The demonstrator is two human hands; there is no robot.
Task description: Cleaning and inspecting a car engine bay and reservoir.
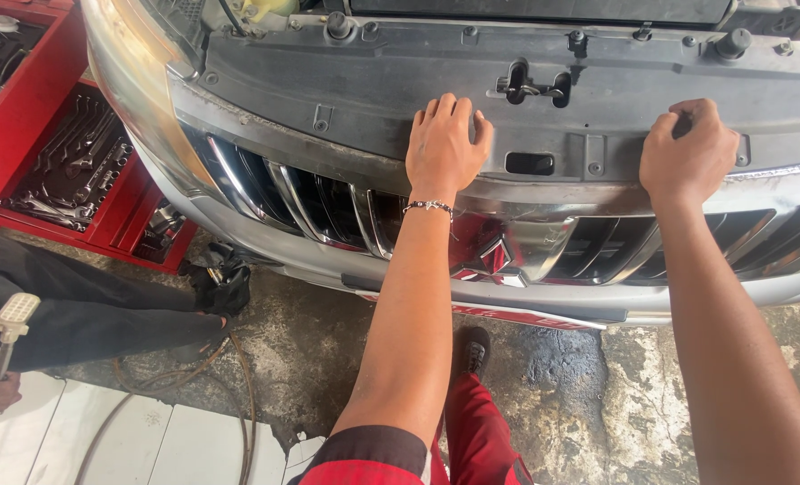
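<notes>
I look down at the front of a silver car with its hood up. My left hand [445,144] lies flat, fingers together, on the dark grey plastic cover panel [346,81] above the chrome grille [328,211]. My right hand [687,153] is curled into a fist on the same panel's front edge, pinching a small dark object that I cannot make out. A beaded bracelet [429,207] circles my left wrist. A latch slot [530,85] sits in the panel between and above my hands.
A red tool cabinet [50,117] with open drawers of wrenches stands at the left. Another person's dark-trousered leg [104,314] and hand with a white-headed tool [9,323] are at lower left. A hose [229,386] lies on the stained concrete floor. My red trouser leg and shoe [472,350] are below.
</notes>
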